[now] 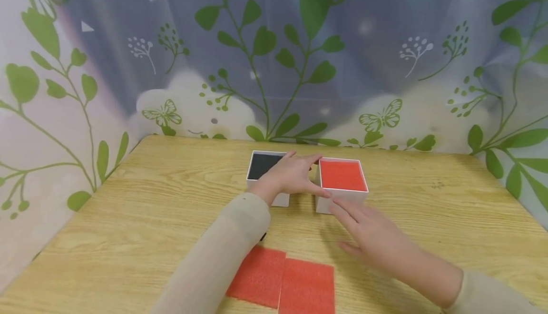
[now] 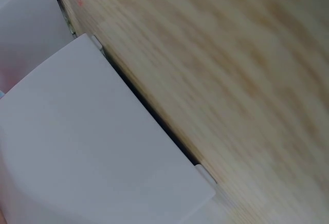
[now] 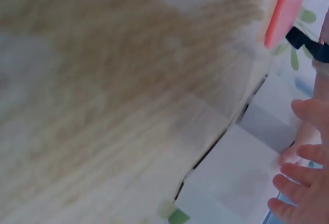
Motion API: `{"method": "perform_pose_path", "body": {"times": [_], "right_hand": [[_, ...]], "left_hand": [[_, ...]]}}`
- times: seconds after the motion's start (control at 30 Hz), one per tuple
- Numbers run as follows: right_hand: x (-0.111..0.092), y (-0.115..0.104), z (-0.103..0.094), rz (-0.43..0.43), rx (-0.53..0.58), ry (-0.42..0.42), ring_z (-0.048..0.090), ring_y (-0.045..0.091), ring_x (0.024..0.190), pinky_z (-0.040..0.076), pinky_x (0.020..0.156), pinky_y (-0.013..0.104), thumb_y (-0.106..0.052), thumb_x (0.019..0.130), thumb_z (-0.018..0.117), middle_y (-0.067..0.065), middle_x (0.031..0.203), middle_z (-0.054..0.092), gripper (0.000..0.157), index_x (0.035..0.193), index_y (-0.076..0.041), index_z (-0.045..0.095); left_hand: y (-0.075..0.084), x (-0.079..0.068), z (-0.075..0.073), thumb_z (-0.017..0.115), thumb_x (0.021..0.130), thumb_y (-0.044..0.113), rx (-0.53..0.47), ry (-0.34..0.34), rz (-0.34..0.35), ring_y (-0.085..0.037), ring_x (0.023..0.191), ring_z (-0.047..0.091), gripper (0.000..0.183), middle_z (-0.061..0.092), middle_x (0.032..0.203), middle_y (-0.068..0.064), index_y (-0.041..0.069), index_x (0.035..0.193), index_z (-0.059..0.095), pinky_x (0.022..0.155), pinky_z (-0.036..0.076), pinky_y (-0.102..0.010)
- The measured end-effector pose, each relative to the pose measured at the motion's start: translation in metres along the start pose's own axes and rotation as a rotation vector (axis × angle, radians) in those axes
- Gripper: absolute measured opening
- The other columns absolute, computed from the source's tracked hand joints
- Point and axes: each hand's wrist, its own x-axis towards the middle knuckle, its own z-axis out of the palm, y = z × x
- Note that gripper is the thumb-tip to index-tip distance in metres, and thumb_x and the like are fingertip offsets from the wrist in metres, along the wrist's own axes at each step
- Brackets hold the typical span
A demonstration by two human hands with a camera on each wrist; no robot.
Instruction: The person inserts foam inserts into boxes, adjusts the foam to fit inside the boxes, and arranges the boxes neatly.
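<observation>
A white box with a red top surface [image 1: 342, 176] stands toward the back of the table. My left hand [image 1: 295, 175] spans its left side, thumb at the front corner and fingertips at the back corner. To its left, behind the left hand and wrist, is a white box with a black top surface [image 1: 261, 164], partly hidden. My right hand [image 1: 372, 233] has its fingers loosely extended, fingertips close to the red-topped box's front face. White box walls [image 2: 92, 131] fill much of the left wrist view. In the right wrist view, the right hand's spread fingers [image 3: 295, 188] overlap the boxes.
Two red square sheets [image 1: 306, 285] lie side by side near the front of the wooden table [image 1: 128, 219], partly covered by the left sleeve [image 1: 218, 252]. A leaf-patterned curtain [image 1: 274, 57] hangs along the table's back edge. A black strap [image 3: 308, 44] shows on the left wrist.
</observation>
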Motion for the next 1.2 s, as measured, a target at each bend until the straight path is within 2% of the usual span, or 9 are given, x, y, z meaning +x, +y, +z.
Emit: {"method": "perform_pose_path", "body": {"times": [0.17, 0.4, 0.67, 0.8, 0.97, 1.07, 1.2], "right_hand": [[-0.004, -0.009, 0.004, 0.024, 0.025, -0.080, 0.051, 0.031, 0.117, 0.045, 0.091, 0.047, -0.027, 0.074, 0.079, 0.017, 0.132, 0.050, 0.073, 0.133, 0.001, 0.047], [-0.009, -0.016, 0.007, 0.004, 0.056, -0.108, 0.052, 0.031, 0.115, 0.046, 0.090, 0.045, -0.029, 0.075, 0.078, 0.017, 0.131, 0.050, 0.070, 0.131, 0.001, 0.048], [-0.008, -0.035, 0.004, -0.021, 0.078, -0.183, 0.052, 0.026, 0.116, 0.046, 0.092, 0.041, -0.033, 0.077, 0.075, 0.011, 0.131, 0.051, 0.069, 0.133, -0.002, 0.048], [-0.006, -0.043, 0.003, -0.003, 0.096, -0.265, 0.050, 0.025, 0.117, 0.046, 0.093, 0.041, -0.034, 0.079, 0.073, 0.010, 0.133, 0.049, 0.068, 0.135, -0.004, 0.047], [-0.003, -0.050, 0.002, 0.026, 0.161, -0.402, 0.047, 0.024, 0.121, 0.044, 0.095, 0.041, -0.040, 0.084, 0.067, 0.007, 0.138, 0.045, 0.068, 0.139, -0.009, 0.043], [-0.001, -0.055, 0.002, 0.009, 0.185, -0.434, 0.046, 0.024, 0.123, 0.043, 0.096, 0.040, -0.045, 0.087, 0.062, 0.006, 0.140, 0.044, 0.067, 0.140, -0.011, 0.042], [0.000, -0.060, 0.003, -0.021, 0.212, -0.479, 0.043, 0.026, 0.125, 0.041, 0.098, 0.040, -0.059, 0.089, 0.047, 0.007, 0.142, 0.041, 0.071, 0.141, -0.011, 0.040]], "left_hand": [[0.000, -0.001, 0.000, 0.063, 0.068, 0.072, -0.001, 0.005, 0.002, -0.007, 0.119, 0.049, 0.103, 0.047, 0.138, 0.004, 0.017, 0.148, 0.028, 0.114, 0.003, -0.038], [-0.001, -0.001, 0.000, 0.063, 0.068, 0.072, -0.001, 0.016, 0.003, -0.008, 0.123, 0.046, 0.102, 0.046, 0.139, 0.004, 0.017, 0.148, 0.028, 0.114, 0.004, -0.038], [-0.001, -0.001, 0.001, 0.063, 0.068, 0.072, -0.011, 0.012, -0.001, -0.008, 0.123, 0.046, 0.102, 0.045, 0.139, 0.005, 0.019, 0.148, 0.028, 0.113, 0.003, -0.036], [-0.001, 0.000, 0.001, 0.062, 0.068, 0.073, -0.005, 0.014, 0.001, -0.008, 0.122, 0.046, 0.102, 0.046, 0.139, 0.005, 0.019, 0.148, 0.028, 0.113, 0.004, -0.037], [0.000, -0.001, 0.001, 0.062, 0.068, 0.073, -0.001, 0.012, -0.001, -0.008, 0.121, 0.047, 0.102, 0.047, 0.138, 0.005, 0.019, 0.148, 0.028, 0.113, 0.005, -0.038], [0.000, -0.001, 0.000, 0.063, 0.069, 0.072, 0.001, 0.010, -0.002, -0.008, 0.122, 0.047, 0.101, 0.046, 0.138, 0.005, 0.019, 0.148, 0.028, 0.113, 0.004, -0.037], [0.001, 0.000, 0.000, 0.063, 0.069, 0.070, 0.001, 0.009, 0.001, -0.008, 0.122, 0.046, 0.100, 0.046, 0.138, 0.005, 0.019, 0.148, 0.028, 0.113, 0.003, -0.036]]}}
